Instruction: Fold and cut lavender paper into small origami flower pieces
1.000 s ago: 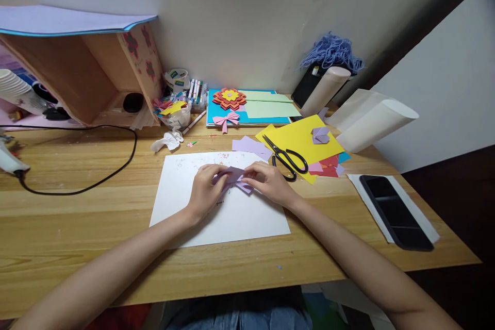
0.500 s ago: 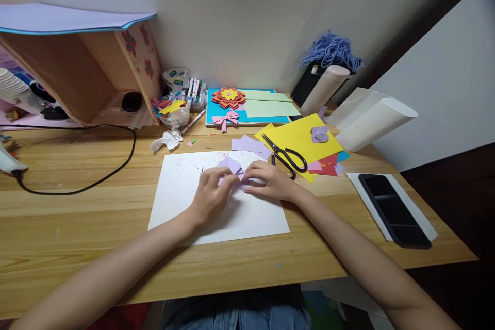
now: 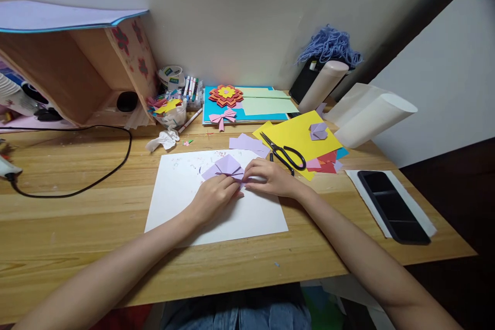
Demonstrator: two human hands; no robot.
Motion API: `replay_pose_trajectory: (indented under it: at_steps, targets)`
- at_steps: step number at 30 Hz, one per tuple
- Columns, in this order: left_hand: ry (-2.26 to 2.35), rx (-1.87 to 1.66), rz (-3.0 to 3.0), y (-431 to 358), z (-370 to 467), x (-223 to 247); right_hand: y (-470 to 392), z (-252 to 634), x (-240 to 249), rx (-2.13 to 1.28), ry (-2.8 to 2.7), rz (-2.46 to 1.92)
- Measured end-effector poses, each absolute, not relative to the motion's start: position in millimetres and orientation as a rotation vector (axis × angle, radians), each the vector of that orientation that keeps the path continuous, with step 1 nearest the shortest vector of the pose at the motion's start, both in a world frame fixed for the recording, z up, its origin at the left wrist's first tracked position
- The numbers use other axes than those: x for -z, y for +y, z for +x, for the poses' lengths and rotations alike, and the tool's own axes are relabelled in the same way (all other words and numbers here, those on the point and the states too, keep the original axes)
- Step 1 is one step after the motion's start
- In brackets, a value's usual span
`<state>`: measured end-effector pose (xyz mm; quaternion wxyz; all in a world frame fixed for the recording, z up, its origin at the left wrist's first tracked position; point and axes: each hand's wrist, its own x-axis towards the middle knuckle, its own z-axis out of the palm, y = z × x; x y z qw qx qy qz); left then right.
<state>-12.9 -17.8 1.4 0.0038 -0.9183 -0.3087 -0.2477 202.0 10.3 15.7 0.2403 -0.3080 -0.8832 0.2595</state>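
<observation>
A folded purple paper lies over a white sheet on the wooden table. My left hand is closed on its near edge, with the fingertips curled and partly hidden. On the right side of the same paper, my right hand pinches the corner between thumb and fingers. Flat purple pieces rest just beyond the sheet. Black-handled scissors lie on yellow paper, near a small folded purple piece.
At the right lies a black phone on a white tissue. Behind are a blue folder bearing a layered paper flower, a tub of scraps and a white roll. A cardboard box and a black cable are at left.
My left hand has moved down and flattened over the near edge of the purple paper, so more of the paper shows. My right hand stays at its right side. The view has shifted slightly.
</observation>
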Motion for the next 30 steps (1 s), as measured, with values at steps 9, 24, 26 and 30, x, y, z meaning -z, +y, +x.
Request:
replay_pose_trajectory:
  at_steps: [9, 24, 26, 30]
  targets:
    - [-0.954, 0.709, -2.832, -16.8, -9.0, -2.3, 11.7, 209.7, -19.3, -0.546, -2.510, -0.901]
    - [-1.173, 0.940, -2.900, -13.6, -10.4, 2.3, 3.0, 192.7, -13.5, -0.568, -2.393, -1.066]
    - [-1.208, 0.941, -2.888, -13.8, -10.8, 2.7, 2.9, 191.9, -14.4, -0.600, -2.365, -1.100]
    - [-1.255, 0.896, -2.812, -13.4, -9.7, 2.5, 3.1, 191.3, -14.8, -0.650, -2.334, -1.154]
